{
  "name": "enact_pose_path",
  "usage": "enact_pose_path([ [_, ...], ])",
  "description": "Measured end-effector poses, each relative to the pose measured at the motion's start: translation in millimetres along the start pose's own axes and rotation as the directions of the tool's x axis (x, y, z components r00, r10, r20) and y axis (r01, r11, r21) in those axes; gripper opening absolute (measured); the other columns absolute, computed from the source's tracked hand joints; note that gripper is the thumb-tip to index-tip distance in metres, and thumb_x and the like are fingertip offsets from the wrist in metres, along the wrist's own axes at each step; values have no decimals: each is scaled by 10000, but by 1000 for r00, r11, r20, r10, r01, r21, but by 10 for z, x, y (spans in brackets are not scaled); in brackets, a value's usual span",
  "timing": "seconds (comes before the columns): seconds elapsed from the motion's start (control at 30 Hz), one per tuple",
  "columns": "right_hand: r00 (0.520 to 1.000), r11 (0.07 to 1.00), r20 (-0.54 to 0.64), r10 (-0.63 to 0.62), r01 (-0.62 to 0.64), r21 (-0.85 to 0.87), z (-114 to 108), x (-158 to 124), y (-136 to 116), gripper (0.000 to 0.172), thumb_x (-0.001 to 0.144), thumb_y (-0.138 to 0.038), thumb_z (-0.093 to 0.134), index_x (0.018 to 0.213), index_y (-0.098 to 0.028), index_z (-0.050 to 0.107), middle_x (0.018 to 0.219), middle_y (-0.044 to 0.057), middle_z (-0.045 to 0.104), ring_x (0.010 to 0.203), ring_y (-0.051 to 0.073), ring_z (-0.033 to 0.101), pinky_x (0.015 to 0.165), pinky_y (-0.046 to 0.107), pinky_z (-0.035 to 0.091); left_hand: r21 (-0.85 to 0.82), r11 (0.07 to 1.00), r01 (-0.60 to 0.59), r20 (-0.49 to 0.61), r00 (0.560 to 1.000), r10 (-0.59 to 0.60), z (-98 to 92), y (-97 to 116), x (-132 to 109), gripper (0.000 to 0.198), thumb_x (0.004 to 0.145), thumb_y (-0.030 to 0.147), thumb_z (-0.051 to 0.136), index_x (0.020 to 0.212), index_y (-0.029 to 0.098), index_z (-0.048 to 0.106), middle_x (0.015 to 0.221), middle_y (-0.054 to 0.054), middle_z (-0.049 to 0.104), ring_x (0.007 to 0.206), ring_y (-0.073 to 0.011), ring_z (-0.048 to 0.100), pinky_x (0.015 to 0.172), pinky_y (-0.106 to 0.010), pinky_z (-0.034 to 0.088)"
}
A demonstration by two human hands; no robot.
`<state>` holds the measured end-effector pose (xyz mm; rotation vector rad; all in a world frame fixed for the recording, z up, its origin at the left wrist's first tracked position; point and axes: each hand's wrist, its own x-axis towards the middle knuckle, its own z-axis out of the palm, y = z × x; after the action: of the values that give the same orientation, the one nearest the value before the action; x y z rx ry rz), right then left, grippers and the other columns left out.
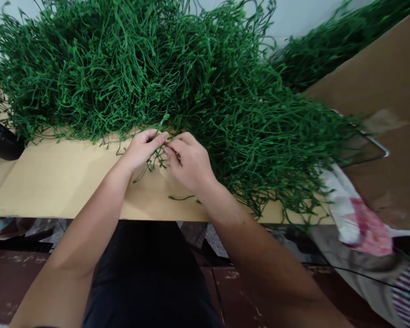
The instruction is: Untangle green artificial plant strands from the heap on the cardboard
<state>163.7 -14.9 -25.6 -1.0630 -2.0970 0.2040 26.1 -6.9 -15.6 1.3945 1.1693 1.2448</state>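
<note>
Massive heap of green plastic vine stems covers the back of the cardboard tabletop. At its front edge, the left hand and right hand both pinch one thin sprig, fingertips nearly touching. A loose stem lies just below.

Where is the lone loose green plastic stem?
In the head view, the short green plastic stem lies on the tan cardboard sheet, just below the right hand, near centre.
</note>
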Motion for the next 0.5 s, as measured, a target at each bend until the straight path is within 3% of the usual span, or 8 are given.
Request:
enact_pose_path([
  [0.1, 996, 996, -38, -86, 85, -37, 38, -22, -8, 222, 847, -251, 419, 726, -165, 585, 847, 86, 551, 764, 163, 511, 687, 318, 440, -48, 999, 11, -36, 999, -13, -3, 12, -8, 226, 819, 234, 546, 619, 129, 538, 540, 48, 432, 504, -44, 358, 527, -201, 291],
  [0.2, 988, 995, -123, -96, 94, -22, 8, -12, 12, 206, 847, -247, 436, 737, -169, 592, 836, 78, 554, 756, 156, 525, 687, 321, 461, -97, 994, 41, -74, 996, -48, -19, 15, -6, 238, 827, 253, 536, 624, 131, 555, 519, 47, 413, 476, -38, 350, 483, -189, 265],
  [0.33, 974, 988, -204, -93, 116, 103, -82, 15, -12, 221, 870, -264, 428, 745, -174, 587, 876, 80, 583, 805, 151, 567, 723, 320, 488, -157, 983, 100, -59, 992, -110, -25, 34, -15, 213, 826, 258, 536, 655, 136, 575, 539, 37, 452, 475, -31, 383, 466, -167, 275],
  [0.5, 961, 940, -196, -193, 238, 243, -75, 11, -123, 232, 901, -231, 376, 804, -192, 583, 942, 67, 650, 942, 160, 597, 846, 346, 482, -263, 956, 130, -63, 986, -151, -34, 46, -24, 228, 827, 219, 512, 614, 140, 533, 532, 40, 449, 446, -24, 375, 433, -153, 254],
])
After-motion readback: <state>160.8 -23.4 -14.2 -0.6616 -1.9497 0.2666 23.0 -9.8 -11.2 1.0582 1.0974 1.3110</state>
